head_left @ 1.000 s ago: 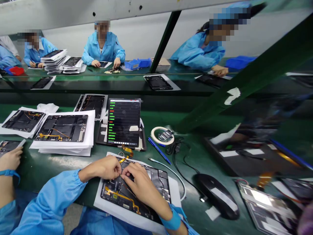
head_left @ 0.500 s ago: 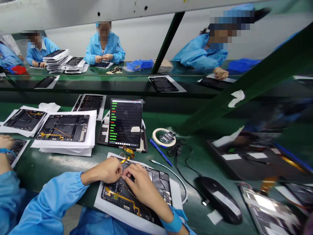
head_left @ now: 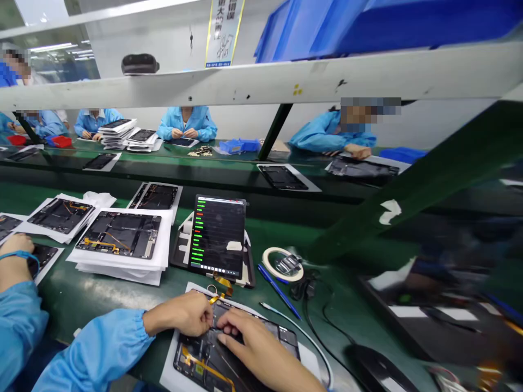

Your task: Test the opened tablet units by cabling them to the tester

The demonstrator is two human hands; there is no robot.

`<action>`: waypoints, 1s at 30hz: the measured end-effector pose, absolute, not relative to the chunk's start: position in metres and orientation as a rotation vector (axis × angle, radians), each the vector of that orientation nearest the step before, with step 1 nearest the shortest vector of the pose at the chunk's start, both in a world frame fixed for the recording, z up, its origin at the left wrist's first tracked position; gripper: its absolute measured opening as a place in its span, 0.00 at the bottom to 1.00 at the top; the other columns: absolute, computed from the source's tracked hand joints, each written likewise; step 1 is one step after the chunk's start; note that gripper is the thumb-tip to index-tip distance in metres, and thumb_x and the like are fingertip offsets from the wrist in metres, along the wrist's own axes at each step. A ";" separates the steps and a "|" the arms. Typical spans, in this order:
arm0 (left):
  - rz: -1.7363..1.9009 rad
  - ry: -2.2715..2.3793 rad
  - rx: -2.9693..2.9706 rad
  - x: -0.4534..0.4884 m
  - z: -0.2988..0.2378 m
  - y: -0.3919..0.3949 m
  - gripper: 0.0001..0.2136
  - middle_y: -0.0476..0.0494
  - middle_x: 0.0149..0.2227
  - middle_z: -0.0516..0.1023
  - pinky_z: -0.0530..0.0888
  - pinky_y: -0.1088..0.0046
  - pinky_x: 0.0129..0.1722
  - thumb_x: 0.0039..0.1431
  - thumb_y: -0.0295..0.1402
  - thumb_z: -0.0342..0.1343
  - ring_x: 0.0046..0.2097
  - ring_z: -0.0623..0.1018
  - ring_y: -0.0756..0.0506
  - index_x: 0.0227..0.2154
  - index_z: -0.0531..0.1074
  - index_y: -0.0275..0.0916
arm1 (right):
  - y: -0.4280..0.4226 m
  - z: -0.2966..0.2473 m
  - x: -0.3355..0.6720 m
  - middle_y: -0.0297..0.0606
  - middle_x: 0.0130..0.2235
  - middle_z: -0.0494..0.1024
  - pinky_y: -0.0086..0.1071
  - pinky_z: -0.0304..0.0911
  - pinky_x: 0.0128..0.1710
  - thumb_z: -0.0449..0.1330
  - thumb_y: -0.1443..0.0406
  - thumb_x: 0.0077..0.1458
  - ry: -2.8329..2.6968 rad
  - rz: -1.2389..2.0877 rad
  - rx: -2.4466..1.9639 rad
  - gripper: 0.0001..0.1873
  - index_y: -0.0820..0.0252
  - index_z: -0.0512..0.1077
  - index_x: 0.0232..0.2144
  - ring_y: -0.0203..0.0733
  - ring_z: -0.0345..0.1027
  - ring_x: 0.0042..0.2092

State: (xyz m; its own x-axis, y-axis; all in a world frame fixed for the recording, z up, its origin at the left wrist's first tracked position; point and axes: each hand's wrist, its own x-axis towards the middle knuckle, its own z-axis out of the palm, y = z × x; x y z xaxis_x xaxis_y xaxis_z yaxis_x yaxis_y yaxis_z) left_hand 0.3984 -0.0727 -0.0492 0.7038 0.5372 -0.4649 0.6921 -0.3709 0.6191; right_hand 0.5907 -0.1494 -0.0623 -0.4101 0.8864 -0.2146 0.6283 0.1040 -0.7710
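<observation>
Over the tablet [head_left: 200, 359], hands [head_left: 180, 314] nearly touching

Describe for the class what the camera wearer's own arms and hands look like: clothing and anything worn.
The left sleeve is light blue, ending in a gathered elastic cuff. The left hand and right hand are bare, with no gloves, and no rings show. The right sleeve is out of view.

The view has been tilted upward: blue plastic bins [head_left: 359, 27] and a yellow-edged paper sign [head_left: 223, 32] are now shown above a white shelf rail [head_left: 261, 81]. The bare right hand [head_left: 261, 340] has been laid flatter across the opened black tablet [head_left: 200, 359], its fingers [head_left: 231, 326] drawn slightly away from the bare left hand [head_left: 183, 314].
</observation>
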 end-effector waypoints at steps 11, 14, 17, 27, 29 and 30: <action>-0.152 1.016 1.933 0.398 -0.052 -0.076 0.11 0.49 0.26 0.78 0.62 0.86 0.23 0.45 0.17 0.53 0.26 0.71 0.55 0.27 0.79 0.33 | -0.067 -0.054 0.600 0.47 0.58 0.71 0.49 0.60 0.53 0.55 0.64 0.65 -2.171 0.123 -1.412 0.12 0.60 0.68 0.50 0.56 0.60 0.58; -0.188 1.043 1.933 0.399 -0.050 -0.077 0.12 0.49 0.27 0.78 0.62 0.85 0.24 0.45 0.16 0.53 0.26 0.70 0.55 0.27 0.79 0.33 | -0.055 -0.073 0.588 0.47 0.63 0.68 0.51 0.60 0.55 0.54 0.63 0.66 -2.137 0.011 -1.400 0.16 0.60 0.66 0.54 0.56 0.57 0.61; -0.232 1.043 1.935 0.399 -0.050 -0.078 0.11 0.48 0.28 0.79 0.62 0.85 0.25 0.46 0.16 0.53 0.26 0.70 0.55 0.28 0.79 0.33 | -0.052 -0.081 0.580 0.46 0.64 0.66 0.51 0.59 0.56 0.52 0.61 0.68 -2.099 -0.026 -1.408 0.17 0.60 0.65 0.55 0.55 0.56 0.61; -0.240 1.037 1.955 0.397 -0.047 -0.078 0.10 0.48 0.28 0.79 0.62 0.83 0.26 0.48 0.17 0.53 0.27 0.70 0.54 0.28 0.78 0.34 | -0.053 -0.072 0.584 0.43 0.63 0.68 0.52 0.58 0.55 0.51 0.60 0.69 -2.057 -0.018 -1.399 0.16 0.58 0.65 0.56 0.55 0.55 0.62; -0.244 1.026 1.956 0.397 -0.047 -0.076 0.11 0.47 0.29 0.79 0.62 0.82 0.26 0.49 0.17 0.53 0.27 0.70 0.54 0.28 0.78 0.34 | -0.059 -0.066 0.598 0.44 0.59 0.71 0.50 0.58 0.55 0.52 0.60 0.68 -1.975 -0.008 -1.398 0.15 0.57 0.66 0.54 0.54 0.58 0.59; -0.243 1.013 1.969 0.397 -0.048 -0.075 0.11 0.47 0.29 0.79 0.62 0.82 0.27 0.50 0.17 0.52 0.27 0.70 0.54 0.28 0.79 0.34 | -0.064 -0.063 0.608 0.45 0.56 0.74 0.49 0.59 0.54 0.52 0.60 0.68 -1.943 0.007 -1.403 0.14 0.58 0.68 0.52 0.53 0.61 0.57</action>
